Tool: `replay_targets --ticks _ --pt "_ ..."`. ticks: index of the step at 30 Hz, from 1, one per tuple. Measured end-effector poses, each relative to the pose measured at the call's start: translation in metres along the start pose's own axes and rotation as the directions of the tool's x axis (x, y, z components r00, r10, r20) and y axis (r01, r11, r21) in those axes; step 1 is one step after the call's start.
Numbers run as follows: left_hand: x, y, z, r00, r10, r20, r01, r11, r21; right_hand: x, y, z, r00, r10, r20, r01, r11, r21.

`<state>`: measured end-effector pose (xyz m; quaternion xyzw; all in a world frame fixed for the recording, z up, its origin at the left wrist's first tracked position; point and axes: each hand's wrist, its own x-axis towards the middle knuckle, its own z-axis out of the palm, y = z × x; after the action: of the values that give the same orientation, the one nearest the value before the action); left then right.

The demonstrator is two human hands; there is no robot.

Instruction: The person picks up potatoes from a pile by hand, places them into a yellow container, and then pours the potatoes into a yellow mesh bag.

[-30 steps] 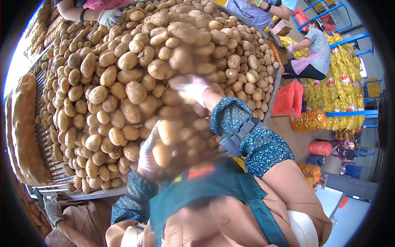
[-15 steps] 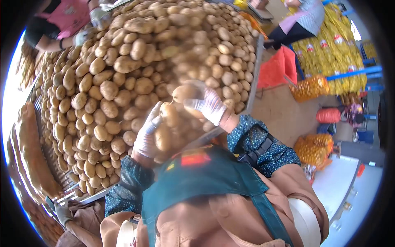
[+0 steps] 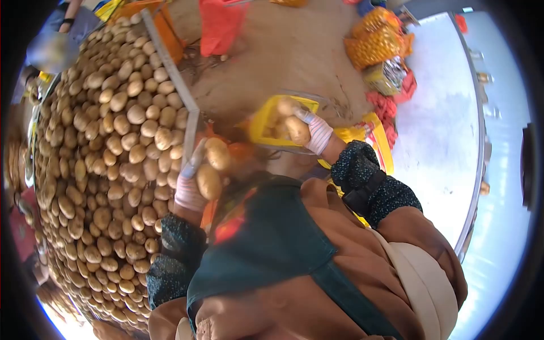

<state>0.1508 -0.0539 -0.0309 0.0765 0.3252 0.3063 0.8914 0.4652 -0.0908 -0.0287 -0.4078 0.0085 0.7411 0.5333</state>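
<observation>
Over at twelve o'clock, just beyond the person's chest, the right hand (image 3: 316, 133) in a pale knitted glove sits at the mouth of a yellow square plastic frame (image 3: 262, 122). Its grip is curled closed around a rounded tan potato (image 3: 297, 130). A second potato touches the fingertips above it; I cannot tell whether it is held or already lying in the frame.

At ten o'clock the left hand (image 3: 190, 190), gloved too, is raised just beside the grey metal rim (image 3: 170, 79) of the bench. Its grip is closed on a pair of brown potatoes (image 3: 211, 170), one stacked above the other against the palm. From eleven round to seven o'clock the bench carries a deep heap of loose potatoes (image 3: 107, 147).

Beyond the frame lies a bare earth floor (image 3: 283, 51), with an orange-red sack (image 3: 218, 22) at twelve and filled yellow net bags (image 3: 377, 42) at one o'clock.

By my reading, the step in hand is the carry from heap to frame: the right hand is at the point of release and the left waits its turn. A clean release calls for the right fingers to open over the middle of the frame, clear of its rim. The left hand would need to cross toward twelve without tipping its upper potato, which looks only lightly pinned.
</observation>
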Motion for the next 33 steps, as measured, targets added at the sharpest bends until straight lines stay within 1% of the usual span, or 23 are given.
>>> replay_targets --ticks 1,3,6,8,10,11,13,14,15,17,19,20,21,23,24,26,27,28,29,30,31,32,33 --pt "0.017 -0.008 0.006 0.998 -0.065 0.028 0.064 0.997 0.035 -0.013 -0.009 -0.011 1.000 -0.015 -0.023 0.015 1.000 -0.009" --pt "0.052 -0.037 0.015 0.984 -0.155 0.087 0.161 0.984 -0.070 -0.020 -0.012 -0.057 0.957 -0.056 -0.284 0.006 0.985 -0.174" --pt "0.126 -0.091 0.003 0.959 -0.278 0.047 0.281 0.930 -0.238 -0.019 -0.012 -0.075 0.798 -0.125 -0.590 -0.037 0.966 -0.256" --pt "0.136 -0.099 0.042 0.958 -0.264 -0.112 0.255 0.963 -0.093 -0.004 -0.010 -0.109 0.735 -0.144 -0.663 -0.087 0.949 -0.303" --pt "0.131 -0.091 0.050 0.938 -0.298 -0.177 0.304 0.953 0.002 0.041 -0.001 -0.188 0.753 -0.142 -0.642 -0.169 0.902 -0.398" --pt "0.128 -0.087 0.054 0.926 -0.315 -0.209 0.331 0.942 0.047 0.033 -0.007 -0.176 0.773 -0.137 -0.619 -0.191 0.881 -0.433" --pt "0.128 -0.097 0.027 0.933 -0.197 -0.300 0.249 0.958 0.144 0.013 -0.021 -0.127 0.820 -0.116 -0.561 -0.232 0.829 -0.509" --pt "0.132 -0.102 -0.011 0.991 -0.029 -0.133 0.089 0.878 0.470 0.016 -0.016 -0.150 0.860 -0.204 -0.467 -0.186 0.727 -0.661" --pt "0.137 -0.109 -0.064 0.994 0.086 0.074 -0.113 0.687 0.717 0.023 -0.011 -0.197 0.897 -0.272 -0.348 -0.125 0.599 -0.791" --pt "0.114 -0.107 -0.118 0.952 0.249 0.180 -0.289 0.526 0.800 0.013 -0.026 -0.144 0.855 -0.206 -0.476 -0.240 0.656 -0.715" --pt "0.035 -0.058 -0.048 0.953 0.252 -0.170 -0.096 0.779 0.620 0.027 -0.020 -0.107 0.854 -0.172 -0.491 -0.207 0.753 -0.624" --pt "-0.004 -0.034 -0.012 0.910 0.242 -0.337 -0.058 0.879 0.474 0.045 -0.017 -0.105 0.864 -0.146 -0.482 -0.249 0.708 -0.660" --pt "-0.021 -0.024 -0.010 0.842 0.278 -0.462 -0.061 0.901 0.431 0.062 -0.010 -0.104 0.897 -0.142 -0.419 -0.218 0.683 -0.697" --pt "-0.051 -0.015 -0.052 0.775 0.388 -0.498 -0.216 0.904 0.369 0.091 0.012 -0.082 0.950 -0.158 -0.271 -0.127 0.595 -0.793" --pt "-0.067 -0.005 -0.073 0.672 0.625 -0.398 -0.255 0.699 0.668 0.100 0.022 -0.059 0.977 -0.170 -0.130 -0.024 0.517 -0.856" --pt "-0.102 0.017 -0.083 0.478 0.726 -0.495 -0.282 0.660 0.696 0.111 0.047 -0.006 0.976 -0.144 0.163 0.201 0.309 -0.930" --pt "-0.119 0.029 -0.084 0.360 0.806 -0.470 -0.229 0.564 0.793 0.121 0.059 0.017 0.950 -0.123 0.286 0.308 0.234 -0.922" --pt "-0.135 0.044 -0.087 0.245 0.878 -0.411 -0.126 0.449 0.885 0.125 0.076 0.043 0.936 -0.046 0.348 0.338 0.381 -0.860" --pt "-0.150 0.058 -0.090 0.168 0.926 -0.338 0.018 0.340 0.940 0.134 0.088 0.065 0.885 0.023 0.464 0.444 0.254 -0.859" --pt "-0.159 0.070 -0.127 0.120 0.989 0.081 0.434 -0.125 0.892 0.133 0.099 0.098 0.867 0.097 0.489 0.484 0.070 -0.872" --pt "-0.172 0.089 -0.128 0.175 0.980 0.090 0.567 -0.175 0.805 0.127 0.109 0.133 0.808 0.136 0.573 0.585 -0.071 -0.808" --pt "-0.176 0.102 -0.134 0.203 0.978 0.045 0.673 -0.173 0.719 0.141 0.126 0.143 0.713 0.167 0.681 0.700 -0.105 -0.707" --pt "-0.178 0.116 -0.141 0.261 0.962 -0.084 0.781 -0.159 0.604 0.149 0.144 0.155 0.675 0.135 0.725 0.737 -0.158 -0.657"
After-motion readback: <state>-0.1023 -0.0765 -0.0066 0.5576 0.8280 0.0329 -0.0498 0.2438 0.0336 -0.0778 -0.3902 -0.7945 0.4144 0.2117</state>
